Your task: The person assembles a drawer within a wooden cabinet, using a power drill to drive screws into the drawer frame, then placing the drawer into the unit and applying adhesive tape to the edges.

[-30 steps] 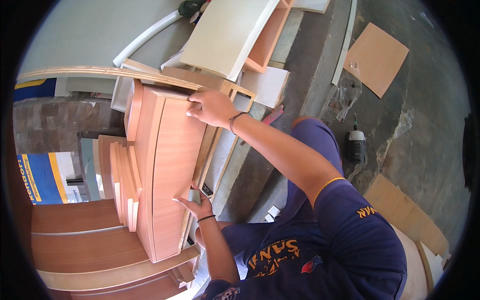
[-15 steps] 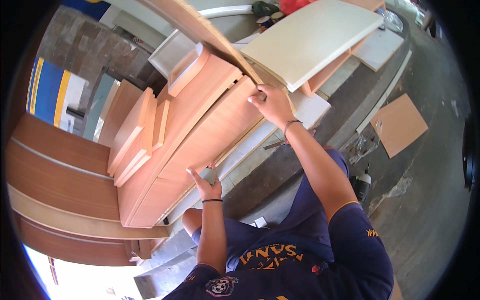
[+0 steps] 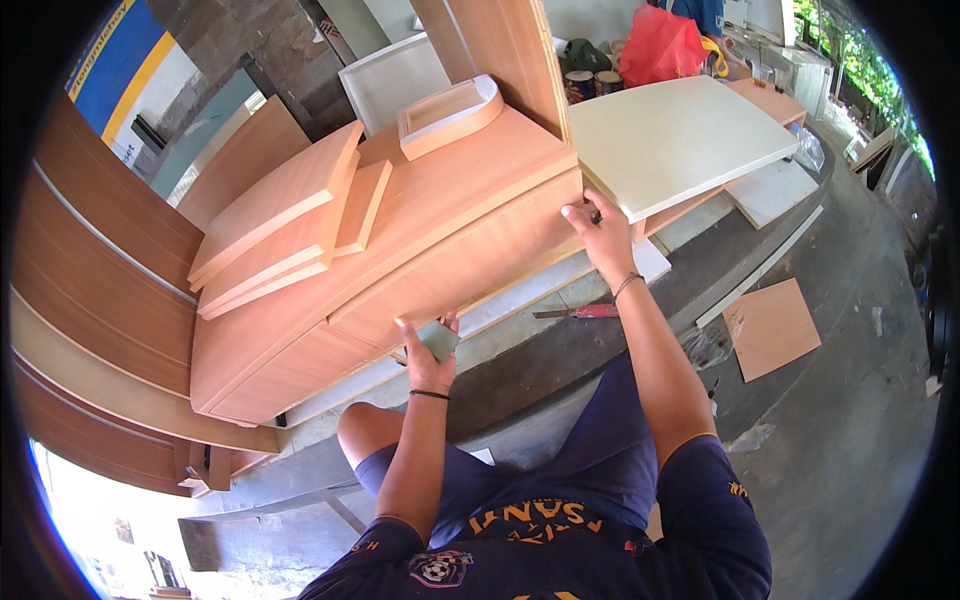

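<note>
While the left hand (image 3: 430, 368) is grasping a small grey block (image 3: 438, 341) between thumb and fingers, the right hand (image 3: 604, 238) is touching the right end of the drawer front (image 3: 470, 255). Left thumb is pointing up at the lower part of the cabinet (image 3: 510, 150) face; contact there: cannot tell. Right thumb is lying at the end of the drawer front, and the fingers are curling near its corner; whether they are gripping or only resting, cannot tell. The drawer front is running from just above the left hand across to the right hand, sitting beneath the cabinet top.

Up and left of the left hand, several stacked boards (image 3: 275, 225) are resting on the cabinet. Above and left of the right hand, a rounded frame (image 3: 450, 118) is lying on the same top. Beyond the right hand, a tall board (image 3: 500, 60) is standing; just to that hand's upper right, a pale panel (image 3: 685, 140) is lying flat. Between the hands, nearer the right wrist, a red-handled tool (image 3: 596, 311) is lying. Right of the right forearm, a square board (image 3: 775, 330) is lying on the floor (image 3: 840, 400).
</note>
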### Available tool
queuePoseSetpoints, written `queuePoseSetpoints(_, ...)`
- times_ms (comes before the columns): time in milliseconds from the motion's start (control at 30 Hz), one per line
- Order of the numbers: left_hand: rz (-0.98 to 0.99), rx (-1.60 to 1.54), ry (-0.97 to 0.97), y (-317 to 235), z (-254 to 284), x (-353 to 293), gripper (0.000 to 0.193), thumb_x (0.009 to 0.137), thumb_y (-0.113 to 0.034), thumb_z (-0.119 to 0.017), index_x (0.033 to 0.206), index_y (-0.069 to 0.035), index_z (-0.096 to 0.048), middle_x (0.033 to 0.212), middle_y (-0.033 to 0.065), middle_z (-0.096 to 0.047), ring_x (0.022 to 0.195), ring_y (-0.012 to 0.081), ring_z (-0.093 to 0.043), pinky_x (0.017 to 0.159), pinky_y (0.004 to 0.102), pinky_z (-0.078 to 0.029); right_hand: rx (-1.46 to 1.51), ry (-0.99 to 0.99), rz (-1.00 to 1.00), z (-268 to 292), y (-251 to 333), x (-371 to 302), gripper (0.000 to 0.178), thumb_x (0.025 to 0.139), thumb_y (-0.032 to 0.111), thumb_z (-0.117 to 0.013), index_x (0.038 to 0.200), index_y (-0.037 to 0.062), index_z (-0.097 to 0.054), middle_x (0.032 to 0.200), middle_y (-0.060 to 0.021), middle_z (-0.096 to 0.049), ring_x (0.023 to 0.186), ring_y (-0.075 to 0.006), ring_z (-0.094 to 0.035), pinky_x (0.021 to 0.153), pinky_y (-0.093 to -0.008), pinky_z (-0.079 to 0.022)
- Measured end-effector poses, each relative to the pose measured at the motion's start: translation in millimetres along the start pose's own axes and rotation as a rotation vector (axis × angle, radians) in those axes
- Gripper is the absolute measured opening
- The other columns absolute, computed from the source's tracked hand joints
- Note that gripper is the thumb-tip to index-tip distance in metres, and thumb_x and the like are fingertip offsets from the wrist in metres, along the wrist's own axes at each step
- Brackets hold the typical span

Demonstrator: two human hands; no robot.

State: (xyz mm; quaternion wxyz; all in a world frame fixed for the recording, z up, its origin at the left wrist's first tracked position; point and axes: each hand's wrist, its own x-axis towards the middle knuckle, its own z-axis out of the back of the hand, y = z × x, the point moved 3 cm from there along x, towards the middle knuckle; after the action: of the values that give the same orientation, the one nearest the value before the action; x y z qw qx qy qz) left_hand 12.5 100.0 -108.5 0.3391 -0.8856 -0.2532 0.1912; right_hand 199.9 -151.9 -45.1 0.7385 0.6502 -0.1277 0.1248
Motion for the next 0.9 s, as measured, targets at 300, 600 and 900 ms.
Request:
queuePoseSetpoints(300,-0.042,0.000,0.025,9,1,4,0.060,0.084,-0.044,-0.059,0.115,0.003,-0.040,0.100,0.0150,-0.053,0.090,0.0243,-0.057,0.083,0.0338,-0.048,-0.095,-0.082,0.030,-4,-3,-6,0.050,0.077,0.032,-0.067,0.109,-0.0049,-0.057,0.098,-0.0160,-0.063,0.086,-0.0207,-0.059,0.079,-0.0307,-0.045)
queuePoseSetpoints(600,-0.004,-0.147,0.064,13,2,5,0.053,0.082,-0.038,-0.065,0.113,-0.004,-0.038,0.105,0.0087,-0.050,0.089,0.0249,-0.056,0.085,0.0384,-0.047,0.701,-0.074,-0.153,23,23,-3,0.042,0.076,0.015,-0.049,0.114,-0.0026,-0.053,0.110,-0.0084,-0.055,0.102,-0.0151,-0.047,0.087,-0.0261,-0.036)
queuePoseSetpoints(900,-0.014,-0.107,0.030,11,-1,2,0.052,0.083,-0.040,-0.063,0.114,-0.004,-0.040,0.108,0.0092,-0.051,0.094,0.0257,-0.056,0.083,0.0378,-0.046,0.820,0.078,-0.163,35,55,-2,0.024,0.079,-0.005,-0.052,0.103,-0.0015,-0.054,0.100,-0.0122,-0.057,0.092,-0.0194,-0.056,0.081,-0.0323,-0.047)
